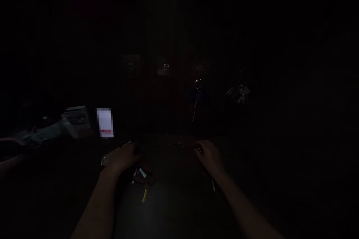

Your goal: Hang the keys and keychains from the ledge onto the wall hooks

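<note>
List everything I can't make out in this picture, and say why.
All in the head view:
Left hand: its grip, lost in darkness.
Right hand: what it holds, if anything, hidden by its own curl and the dark.
Bright rectangle: its content, masked by pixelation.
Box: its printing, blurred and dim.
Far-left shape: cut off by the left edge.

Between the left hand [123,157] and right hand [209,155] is a ring [179,144], apparently with keys [197,95] hanging behind.
</note>
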The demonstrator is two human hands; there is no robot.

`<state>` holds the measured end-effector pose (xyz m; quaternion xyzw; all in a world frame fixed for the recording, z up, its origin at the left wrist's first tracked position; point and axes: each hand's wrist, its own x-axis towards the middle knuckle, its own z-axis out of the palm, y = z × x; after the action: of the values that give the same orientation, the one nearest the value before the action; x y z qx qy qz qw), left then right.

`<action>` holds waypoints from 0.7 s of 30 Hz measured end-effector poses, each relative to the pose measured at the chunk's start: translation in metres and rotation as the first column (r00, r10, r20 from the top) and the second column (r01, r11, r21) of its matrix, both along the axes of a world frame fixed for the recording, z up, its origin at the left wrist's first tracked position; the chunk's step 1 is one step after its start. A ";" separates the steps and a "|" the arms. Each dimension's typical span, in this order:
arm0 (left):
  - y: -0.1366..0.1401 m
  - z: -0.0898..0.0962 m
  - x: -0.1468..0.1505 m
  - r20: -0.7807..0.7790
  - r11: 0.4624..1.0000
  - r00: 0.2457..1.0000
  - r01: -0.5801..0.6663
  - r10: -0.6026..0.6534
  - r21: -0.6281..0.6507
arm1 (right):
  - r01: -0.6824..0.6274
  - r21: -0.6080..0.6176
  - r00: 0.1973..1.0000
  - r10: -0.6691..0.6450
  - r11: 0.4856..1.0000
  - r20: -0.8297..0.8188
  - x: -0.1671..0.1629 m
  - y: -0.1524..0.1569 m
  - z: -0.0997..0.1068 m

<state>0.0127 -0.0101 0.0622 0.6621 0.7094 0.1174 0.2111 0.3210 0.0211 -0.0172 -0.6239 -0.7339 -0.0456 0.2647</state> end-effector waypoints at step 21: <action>0.037 -0.023 -0.008 0.330 0.967 0.927 0.103 -0.178 0.232 | -0.321 -0.129 0.939 0.334 0.938 0.087 -0.037 -0.018 0.027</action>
<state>0.0048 0.0270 0.0389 0.6989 0.5948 0.2914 0.2699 0.2836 0.0030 0.0093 -0.5035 -0.8421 0.0073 0.1929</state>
